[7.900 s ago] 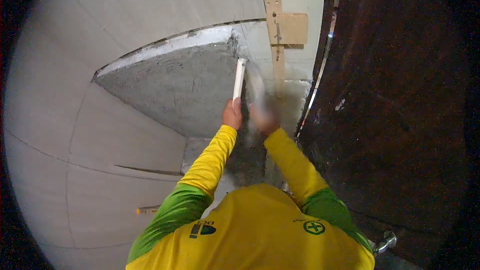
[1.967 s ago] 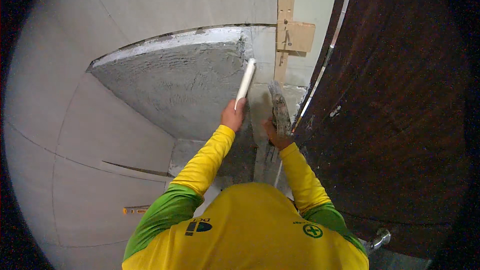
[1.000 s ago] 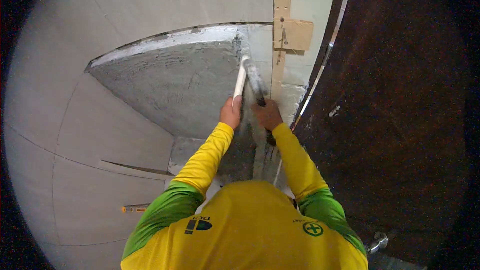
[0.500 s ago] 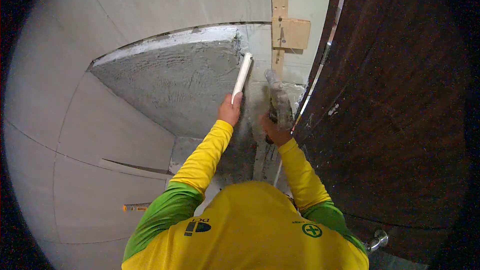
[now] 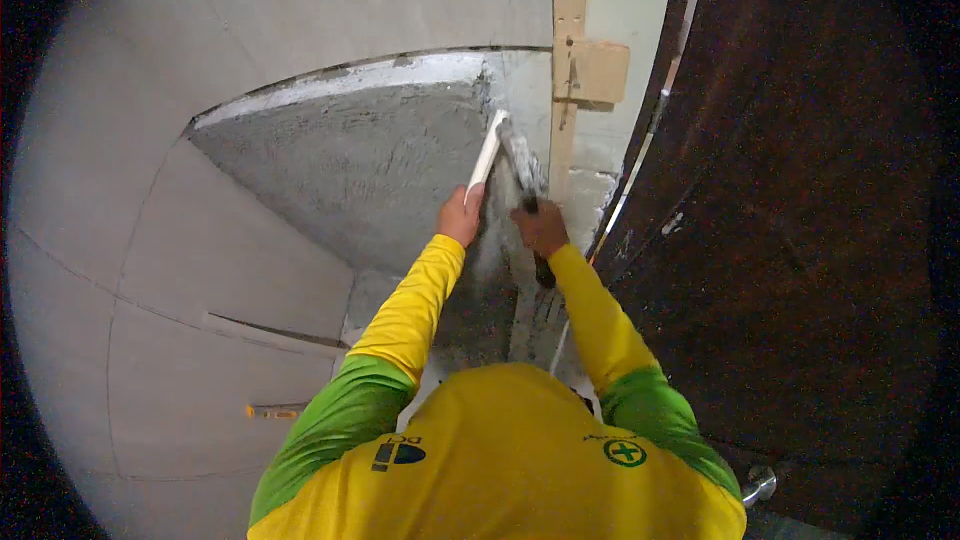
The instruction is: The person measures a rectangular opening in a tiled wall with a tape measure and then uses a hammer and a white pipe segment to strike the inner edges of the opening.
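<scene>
The left hand (image 5: 459, 215) is closed around the lower end of a narrow, straight white strip (image 5: 484, 160), which slants up along the right edge of the rough grey mortar surface (image 5: 350, 155). Just beside it, the right hand (image 5: 541, 227) grips a dark-handled, mortar-smeared flat trowel (image 5: 522, 160), its blurred blade meeting or overlapping the strip's top; contact is hard to tell. Good work here likely calls for a steady strip, light, even blade pressure, and strokes clear of the left fingers.
</scene>
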{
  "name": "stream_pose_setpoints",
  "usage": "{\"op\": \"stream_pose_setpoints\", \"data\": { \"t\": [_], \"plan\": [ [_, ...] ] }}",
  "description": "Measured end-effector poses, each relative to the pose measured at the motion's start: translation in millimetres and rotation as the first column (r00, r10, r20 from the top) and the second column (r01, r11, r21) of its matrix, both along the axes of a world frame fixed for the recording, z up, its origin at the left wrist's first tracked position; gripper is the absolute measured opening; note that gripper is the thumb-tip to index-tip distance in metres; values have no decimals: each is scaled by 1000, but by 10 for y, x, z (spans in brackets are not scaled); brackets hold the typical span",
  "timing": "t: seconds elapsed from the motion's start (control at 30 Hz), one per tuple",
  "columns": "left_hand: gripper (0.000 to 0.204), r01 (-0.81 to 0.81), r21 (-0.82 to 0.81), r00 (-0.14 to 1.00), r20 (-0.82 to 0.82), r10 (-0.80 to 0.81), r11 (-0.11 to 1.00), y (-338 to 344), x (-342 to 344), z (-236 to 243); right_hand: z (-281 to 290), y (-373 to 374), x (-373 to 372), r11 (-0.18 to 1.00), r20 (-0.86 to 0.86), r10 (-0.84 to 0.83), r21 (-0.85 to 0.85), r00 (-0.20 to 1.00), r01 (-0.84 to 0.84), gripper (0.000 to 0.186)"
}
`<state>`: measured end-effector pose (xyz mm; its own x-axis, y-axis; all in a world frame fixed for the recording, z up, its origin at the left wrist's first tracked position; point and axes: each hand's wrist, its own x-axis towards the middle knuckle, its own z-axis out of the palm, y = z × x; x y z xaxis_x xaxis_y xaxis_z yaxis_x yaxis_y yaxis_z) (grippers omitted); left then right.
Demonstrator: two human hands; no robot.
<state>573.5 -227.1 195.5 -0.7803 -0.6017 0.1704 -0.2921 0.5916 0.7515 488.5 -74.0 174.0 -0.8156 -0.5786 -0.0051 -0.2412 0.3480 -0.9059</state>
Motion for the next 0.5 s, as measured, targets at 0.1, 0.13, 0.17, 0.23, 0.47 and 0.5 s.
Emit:
{"op": "stream_pose_setpoints", "data": {
  "t": [0.1, 0.13, 0.17, 0.23, 0.47, 0.5],
  "plan": [
    [49, 52, -52, 997, -57, -55, 997, 12, -4, -13, 121, 127, 295, 981, -287, -60, -193, 956, 4, 28],
    [49, 57, -51, 997, -55, -59, 997, 47, -13, -10, 149, 149, 381, 969, -368, -92, -248, 925, -3, 36],
    [49, 44, -38, 996, -71, -47, 998, 95, -26, -16, 190, 146, 424, 942, -362, -139, -335, 922, 10, 24],
    [50, 50, -26, 995, -85, -52, 998, 210, -61, 16, 148, 150, 396, 907, -349, -202, -420, 915, 40, 15],
    [50, 39, 28, 997, -69, -37, 999, 216, -110, 34, 69, 181, -8, 997, -37, -66, -48, 997, 64, 23],
    [50, 55, 10, 996, -68, -55, 998, 196, -83, 11, -7, 232, 100, 997, -45, -81, -11, 996, 81, 25]
  ]
}}
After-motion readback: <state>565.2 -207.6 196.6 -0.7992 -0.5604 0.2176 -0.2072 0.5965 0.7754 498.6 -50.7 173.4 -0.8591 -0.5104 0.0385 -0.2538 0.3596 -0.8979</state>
